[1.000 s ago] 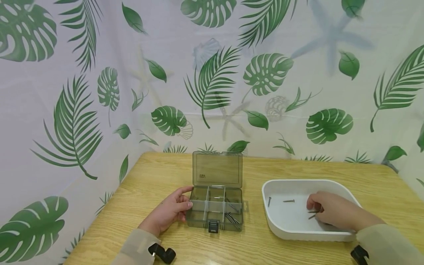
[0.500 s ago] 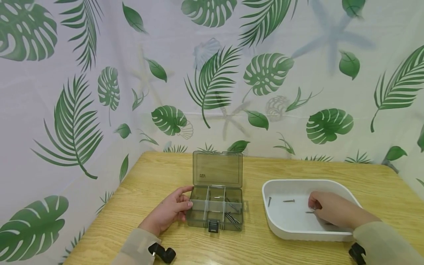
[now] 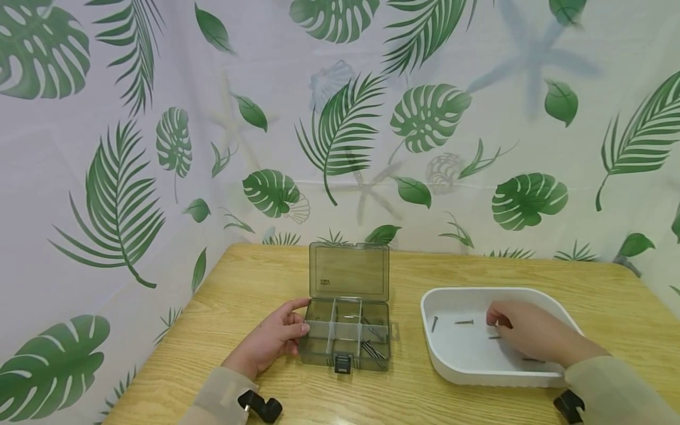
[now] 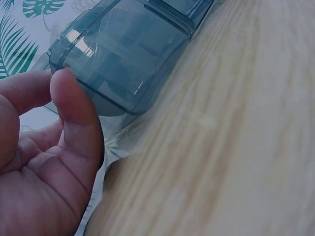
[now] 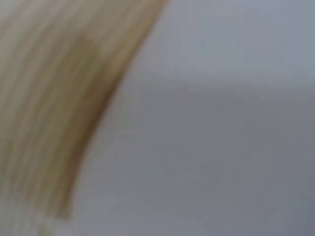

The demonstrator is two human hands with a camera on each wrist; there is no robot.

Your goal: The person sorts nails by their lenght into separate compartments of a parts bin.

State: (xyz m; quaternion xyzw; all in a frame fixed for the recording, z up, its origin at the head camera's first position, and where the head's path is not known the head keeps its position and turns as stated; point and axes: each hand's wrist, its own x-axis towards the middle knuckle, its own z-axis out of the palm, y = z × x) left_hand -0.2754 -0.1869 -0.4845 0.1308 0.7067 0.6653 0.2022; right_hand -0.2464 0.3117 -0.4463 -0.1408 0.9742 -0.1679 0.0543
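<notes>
A grey see-through compartment box (image 3: 345, 336) stands on the table with its lid (image 3: 349, 271) raised. My left hand (image 3: 273, 337) holds the box by its left side, thumb on the near wall; the left wrist view shows the thumb and fingers at the box's corner (image 4: 108, 64). Several screws (image 3: 373, 350) lie in its front right compartment. Inside the white tray (image 3: 451, 360), my right hand (image 3: 536, 330) curls its fingers around a screw (image 3: 494, 337) that sticks out below them. The fingertips are partly hidden. The right wrist view is blurred and shows no fingers.
More screws lie in the tray: one by its left wall (image 3: 434, 324), a screw (image 3: 464, 322) farther in, and a dark one (image 3: 533, 360) under my right wrist. Leaf-patterned cloth (image 3: 340, 147) hangs behind the wooden table (image 3: 255, 271).
My right hand has shifted a little left and toward the back of the tray. Two screws showed at its fingers earlier; one shows there now. My left hand and the box stay put.
</notes>
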